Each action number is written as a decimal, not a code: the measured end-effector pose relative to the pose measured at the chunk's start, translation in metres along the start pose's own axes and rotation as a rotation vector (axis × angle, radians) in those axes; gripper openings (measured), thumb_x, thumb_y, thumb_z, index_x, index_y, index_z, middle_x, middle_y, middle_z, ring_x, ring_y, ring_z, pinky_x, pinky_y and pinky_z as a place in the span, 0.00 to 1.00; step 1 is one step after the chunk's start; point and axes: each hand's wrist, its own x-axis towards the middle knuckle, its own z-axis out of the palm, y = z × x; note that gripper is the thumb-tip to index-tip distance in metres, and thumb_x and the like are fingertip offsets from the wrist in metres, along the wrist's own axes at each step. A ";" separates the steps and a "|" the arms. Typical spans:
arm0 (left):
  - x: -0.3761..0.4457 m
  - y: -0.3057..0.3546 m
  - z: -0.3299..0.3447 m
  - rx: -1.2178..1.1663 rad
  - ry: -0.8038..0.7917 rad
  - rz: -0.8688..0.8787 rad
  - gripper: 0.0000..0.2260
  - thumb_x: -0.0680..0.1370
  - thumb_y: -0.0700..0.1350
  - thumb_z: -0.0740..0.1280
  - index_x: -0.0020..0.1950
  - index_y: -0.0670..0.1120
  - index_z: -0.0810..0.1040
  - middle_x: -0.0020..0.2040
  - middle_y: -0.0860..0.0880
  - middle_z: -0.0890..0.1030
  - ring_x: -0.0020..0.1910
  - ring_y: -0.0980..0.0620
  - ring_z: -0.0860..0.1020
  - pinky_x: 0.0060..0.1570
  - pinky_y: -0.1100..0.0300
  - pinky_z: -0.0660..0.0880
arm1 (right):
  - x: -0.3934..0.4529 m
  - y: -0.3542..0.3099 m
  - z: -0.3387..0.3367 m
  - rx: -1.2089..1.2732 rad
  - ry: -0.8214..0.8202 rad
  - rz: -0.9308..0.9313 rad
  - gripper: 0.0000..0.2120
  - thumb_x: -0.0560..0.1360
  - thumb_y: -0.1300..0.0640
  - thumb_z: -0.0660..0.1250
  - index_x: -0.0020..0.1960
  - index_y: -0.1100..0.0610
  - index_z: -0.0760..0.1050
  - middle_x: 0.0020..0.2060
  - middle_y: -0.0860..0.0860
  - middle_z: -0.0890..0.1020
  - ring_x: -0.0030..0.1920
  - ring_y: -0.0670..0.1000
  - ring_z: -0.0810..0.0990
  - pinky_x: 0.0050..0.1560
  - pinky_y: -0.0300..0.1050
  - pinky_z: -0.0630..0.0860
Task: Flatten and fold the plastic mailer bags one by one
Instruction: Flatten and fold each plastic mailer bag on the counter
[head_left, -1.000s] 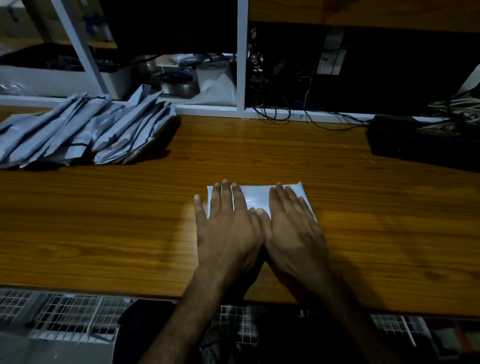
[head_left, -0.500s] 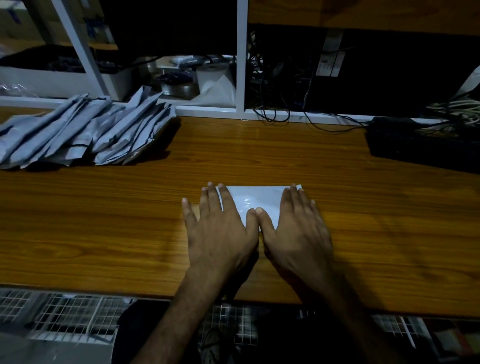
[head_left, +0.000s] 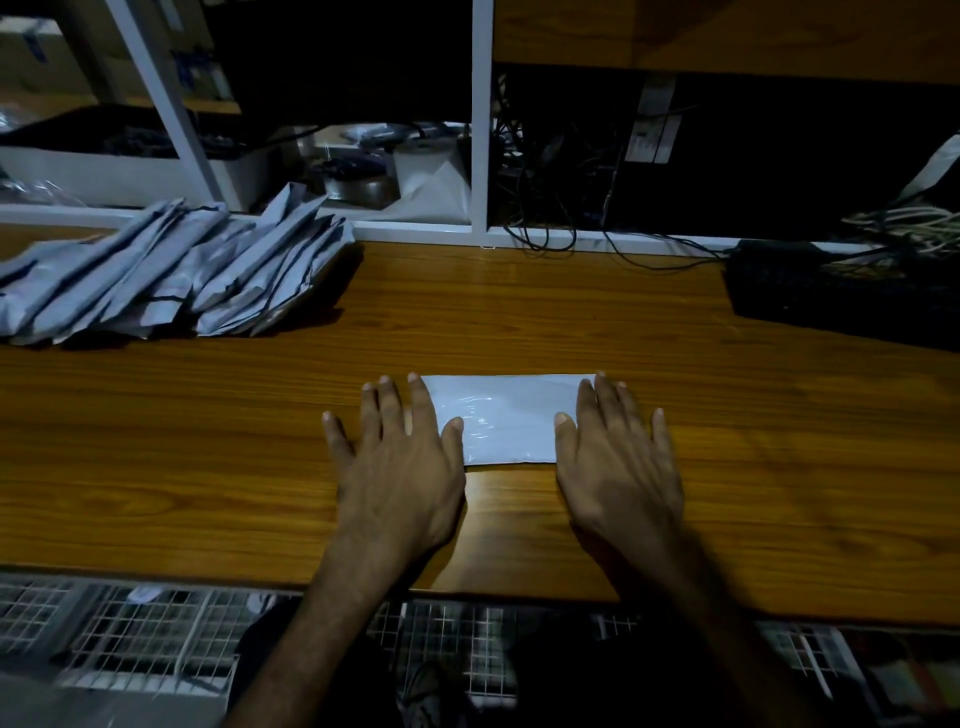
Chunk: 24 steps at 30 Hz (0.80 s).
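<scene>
White tray (head_left: 156, 176) on the back shelf left holds dark stuff, too dim to identify. Folded mailer bag (head_left: 506, 418) lies flat on the wooden table (head_left: 571, 322), front centre: pale, glossy, rectangular, a few wrinkles near its middle. Left hand (head_left: 400, 467) flat, fingers spread, pressing its left end; right hand (head_left: 618, 457) flat on its right end. Hands apart, bag showing between. Pile of grey bags (head_left: 171, 270) sits far left, well apart.
</scene>
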 end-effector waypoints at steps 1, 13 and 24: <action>-0.001 -0.003 -0.001 -0.002 -0.003 0.002 0.32 0.84 0.62 0.36 0.85 0.47 0.39 0.85 0.42 0.42 0.84 0.41 0.40 0.77 0.31 0.38 | -0.001 0.003 -0.001 0.004 0.005 0.001 0.31 0.85 0.40 0.40 0.85 0.52 0.48 0.84 0.51 0.48 0.84 0.52 0.45 0.82 0.58 0.41; -0.009 -0.032 -0.006 0.027 -0.019 0.019 0.27 0.86 0.59 0.40 0.84 0.55 0.42 0.85 0.44 0.42 0.83 0.41 0.38 0.78 0.32 0.38 | -0.006 0.029 -0.006 0.045 0.066 0.032 0.25 0.87 0.49 0.48 0.83 0.51 0.54 0.83 0.54 0.56 0.83 0.55 0.52 0.82 0.61 0.47; -0.001 0.001 -0.030 -0.075 0.099 0.080 0.24 0.87 0.54 0.49 0.82 0.46 0.61 0.85 0.41 0.50 0.84 0.40 0.48 0.80 0.39 0.46 | 0.009 0.007 -0.029 0.267 0.153 -0.119 0.20 0.87 0.52 0.54 0.77 0.54 0.70 0.78 0.51 0.69 0.79 0.50 0.63 0.81 0.53 0.50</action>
